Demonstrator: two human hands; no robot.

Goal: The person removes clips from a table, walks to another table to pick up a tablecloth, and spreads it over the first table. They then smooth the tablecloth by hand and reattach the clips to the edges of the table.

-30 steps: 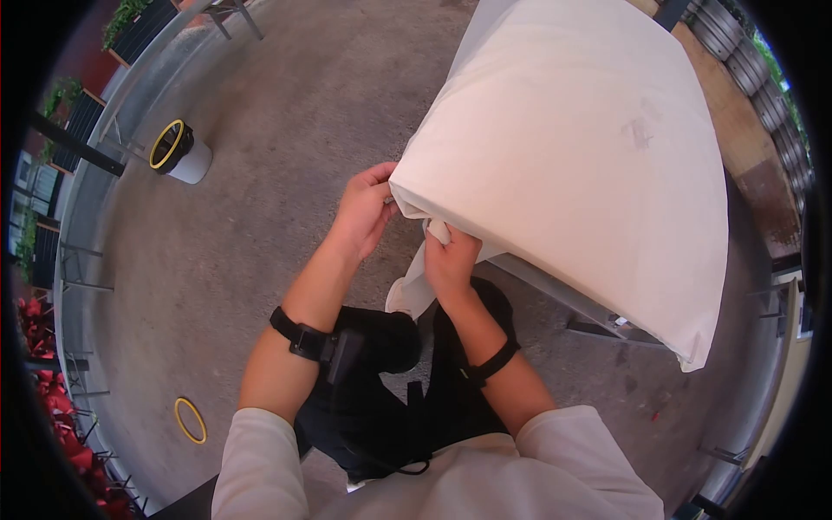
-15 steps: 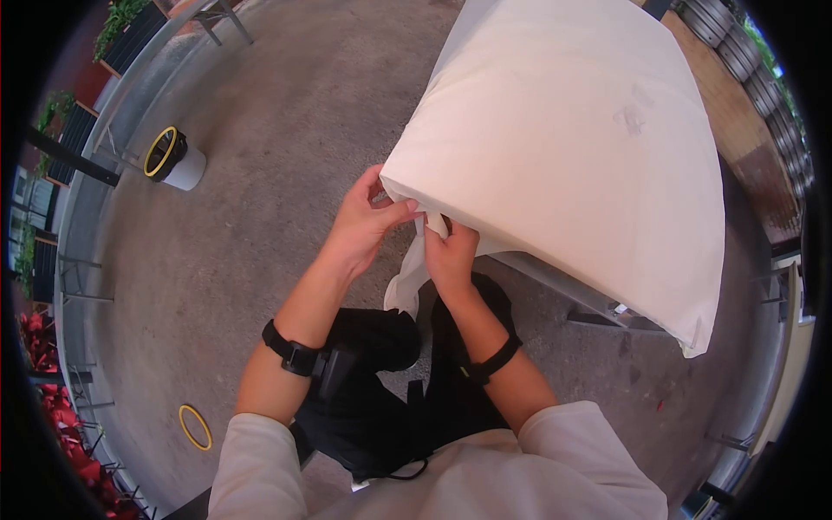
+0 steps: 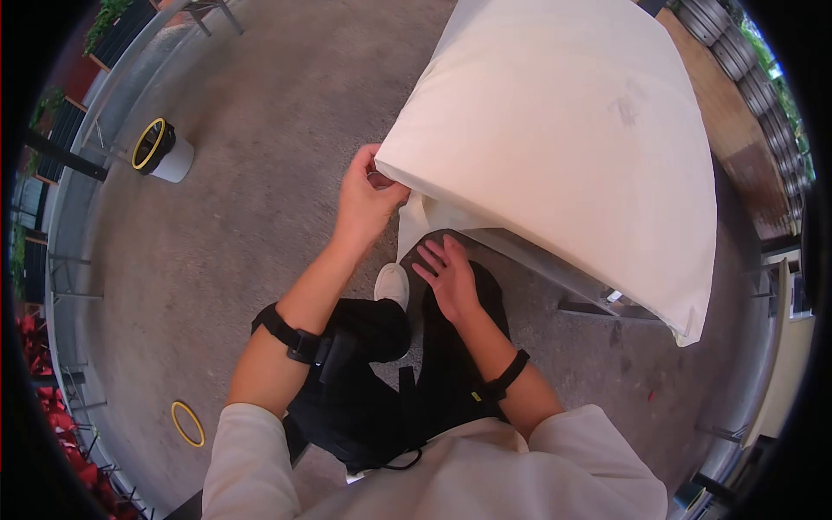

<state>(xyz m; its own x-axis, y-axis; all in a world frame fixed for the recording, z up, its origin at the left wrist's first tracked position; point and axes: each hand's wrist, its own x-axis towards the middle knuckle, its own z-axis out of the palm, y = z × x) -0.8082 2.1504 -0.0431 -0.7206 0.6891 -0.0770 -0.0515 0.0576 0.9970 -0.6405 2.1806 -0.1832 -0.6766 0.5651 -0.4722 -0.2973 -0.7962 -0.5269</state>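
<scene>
A white tablecloth [image 3: 555, 130] covers a table in front of me and wraps over its near edge. My left hand [image 3: 366, 198] pinches the cloth at the table's near left corner, thumb on the edge and fingers curled round the side. Below that corner a loose flap of the cloth [image 3: 416, 230] hangs toward my white shoe [image 3: 393, 284]. My right hand [image 3: 449, 276] is apart from the cloth, just below the edge, with its fingers spread and nothing in them. At the far right corner the cloth [image 3: 687, 329] is folded under.
A white bin [image 3: 176, 160] with a yellow rim stands on the floor at left. A yellow ring [image 3: 188, 424] lies at lower left. Under the table a metal leg frame [image 3: 598, 308] shows. Metal kegs [image 3: 732, 52] line the far right. Railings run along the left side.
My right hand has let go of the cloth and drawn down toward me, its fingers now spread. The loose flap hangs free. My left hand stays at the corner.
</scene>
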